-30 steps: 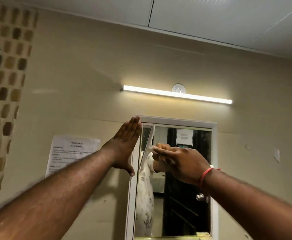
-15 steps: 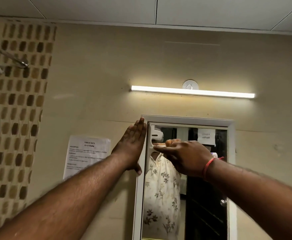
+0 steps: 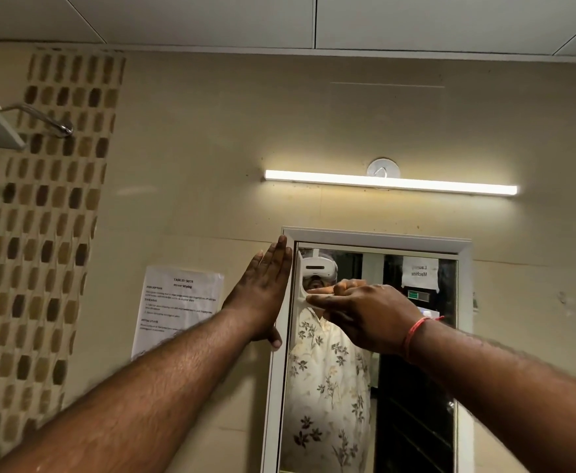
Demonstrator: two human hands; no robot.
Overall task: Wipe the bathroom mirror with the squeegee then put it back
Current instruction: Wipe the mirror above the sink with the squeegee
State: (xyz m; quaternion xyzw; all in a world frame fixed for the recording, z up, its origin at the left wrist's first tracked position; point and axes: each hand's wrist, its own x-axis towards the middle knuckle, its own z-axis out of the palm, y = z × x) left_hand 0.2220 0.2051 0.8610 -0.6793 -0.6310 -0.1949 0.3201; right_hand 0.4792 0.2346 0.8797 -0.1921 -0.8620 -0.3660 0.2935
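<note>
Right hand (image 3: 365,315) is clenched around the squeegee (image 3: 300,285) handle, index finger laid along it toward the blade. The squeegee is white plastic, blade standing vertical against the glass at the upper-left of the bathroom mirror (image 3: 416,387), just inside the frame's left edge. Most of the handle is hidden by the fist; only the neck and part of the blade show.

Left hand (image 3: 262,295) is empty, fingers straight and together, palm flat against the white mirror frame (image 3: 375,237) on its left side, thumb low on the frame. Looks like it's bracing the mirror, which may be a hinged cabinet door; can't confirm that from here.

Handling, my read:
- The squeegee looks light, with a rigid body and likely a soft rubber lip. No load issue; one hand is enough.
- Grip on the handle is right. The extended index finger should help keep blade pressure even.
- Wet plastic may be slippery, so keep the fist closed through the stroke.
- Blade needs full-length contact with the glass; any tilt probably leaves streaks.
- Glass is fragile and the frame may swing: moderate push, keep the left palm on it.

The wall light (image 3: 390,182) sits above the mirror, clear of the stroke. Where the squeegee gets stored isn't visible.
</note>
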